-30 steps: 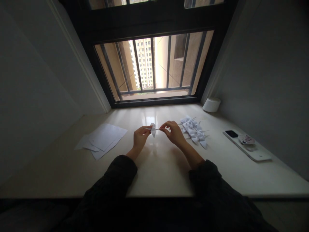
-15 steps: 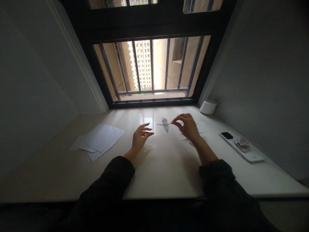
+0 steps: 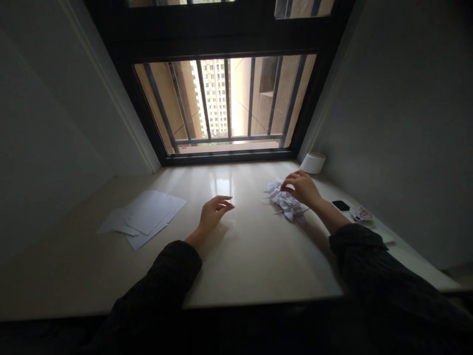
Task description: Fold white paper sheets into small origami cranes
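My right hand (image 3: 302,188) reaches out to the right over a heap of small folded white paper cranes (image 3: 285,201) on the pale table (image 3: 251,246). Its fingertips are pinched together at the top far edge of the heap, on a folded paper crane that blends in with the others. My left hand (image 3: 213,210) hovers just above the middle of the table. Its fingers are loosely spread and hold nothing. Dark sleeves cover both forearms.
Flat white paper sheets (image 3: 143,217) lie on the left of the table. A white round container (image 3: 313,162) stands at the back right by the barred window (image 3: 225,106). A dark phone (image 3: 341,205) and a pink-printed item (image 3: 360,213) lie at the right, near the wall.
Both hands held one paper crane at the table's middle. My left hand let go and stayed, while my right hand carried the crane rightward to the heap.
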Motion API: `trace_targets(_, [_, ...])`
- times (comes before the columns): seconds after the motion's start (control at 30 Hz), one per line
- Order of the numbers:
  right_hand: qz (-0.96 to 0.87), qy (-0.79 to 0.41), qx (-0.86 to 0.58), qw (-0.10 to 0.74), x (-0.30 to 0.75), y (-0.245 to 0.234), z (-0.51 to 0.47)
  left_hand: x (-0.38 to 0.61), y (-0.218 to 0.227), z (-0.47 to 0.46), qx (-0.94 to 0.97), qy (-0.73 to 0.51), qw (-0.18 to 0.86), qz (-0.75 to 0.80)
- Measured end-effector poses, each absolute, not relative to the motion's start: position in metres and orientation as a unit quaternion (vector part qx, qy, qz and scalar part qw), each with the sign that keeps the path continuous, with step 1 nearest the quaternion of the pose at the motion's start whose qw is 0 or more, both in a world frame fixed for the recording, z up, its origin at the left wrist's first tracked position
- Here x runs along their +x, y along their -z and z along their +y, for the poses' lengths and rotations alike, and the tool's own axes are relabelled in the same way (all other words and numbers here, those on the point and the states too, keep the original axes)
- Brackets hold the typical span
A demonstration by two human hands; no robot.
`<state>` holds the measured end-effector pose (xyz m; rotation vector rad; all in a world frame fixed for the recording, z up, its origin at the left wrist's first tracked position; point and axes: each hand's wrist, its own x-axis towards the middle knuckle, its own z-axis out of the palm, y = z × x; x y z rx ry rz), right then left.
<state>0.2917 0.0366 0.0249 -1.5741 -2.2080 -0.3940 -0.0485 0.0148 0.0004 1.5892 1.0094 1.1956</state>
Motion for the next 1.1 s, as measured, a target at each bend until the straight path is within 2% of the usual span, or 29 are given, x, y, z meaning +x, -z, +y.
trace_targets(0.63, [-0.778,0.128,-0.575,0.218,0.292,-0.01,0.04,-0.047,0.001,0.016,0.647,-0.475,0.434,0.408])
trace_targets(1.1, [-0.759,0.105,-0.578,0.282,0.298,-0.022,0.037,-0.049,0.002,0.017,0.655,-0.474,0.428,0.405])
